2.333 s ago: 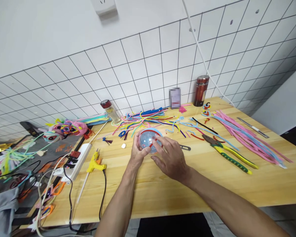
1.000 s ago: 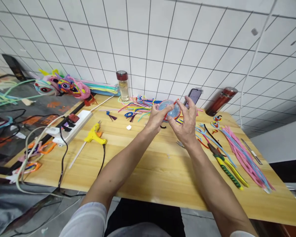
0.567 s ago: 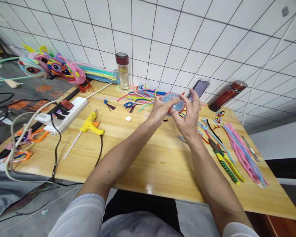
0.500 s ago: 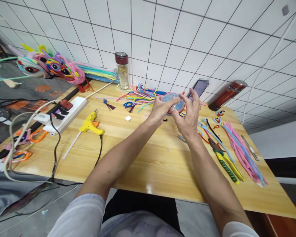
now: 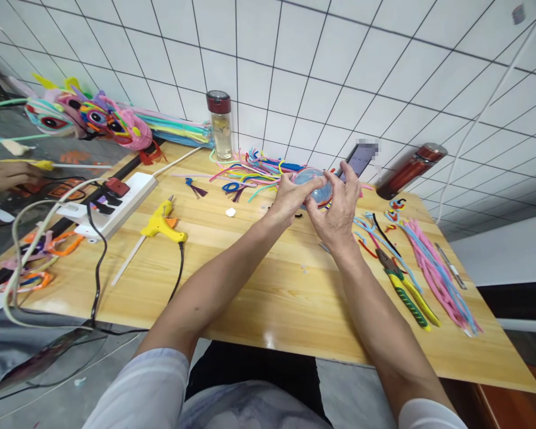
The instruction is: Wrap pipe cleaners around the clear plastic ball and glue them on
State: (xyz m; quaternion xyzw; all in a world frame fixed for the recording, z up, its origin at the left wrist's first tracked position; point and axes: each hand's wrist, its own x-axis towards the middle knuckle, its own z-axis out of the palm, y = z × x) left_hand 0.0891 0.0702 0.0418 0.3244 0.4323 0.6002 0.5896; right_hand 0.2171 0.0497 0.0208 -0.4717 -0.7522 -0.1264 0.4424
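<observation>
Between my hands, above the table, is a round translucent bluish piece (image 5: 313,183) with a reddish edge; its exact kind I cannot make out. My left hand (image 5: 287,201) grips it from the left, with the thumb laid across its near side. From the right, my right hand (image 5: 337,208) touches it with thumb and index finger, while the other fingers stick up in front of a phone (image 5: 360,159). Colourful pipe cleaners (image 5: 254,173) lie just behind my left hand. Part of the piece is covered by my fingers.
A yellow glue gun (image 5: 163,223) and a white power strip (image 5: 120,205) lie left. At the back stand a glass bottle (image 5: 221,128) and a red thermos (image 5: 413,171). Pliers (image 5: 402,289) and pink pipe cleaners (image 5: 435,271) are right. Another person's hand (image 5: 15,177) reaches in at far left.
Another person's hand has come into view at the far left, holding something yellow with a pale stick. My hands keep hold of the round piece; my right fingers have shifted slightly.
</observation>
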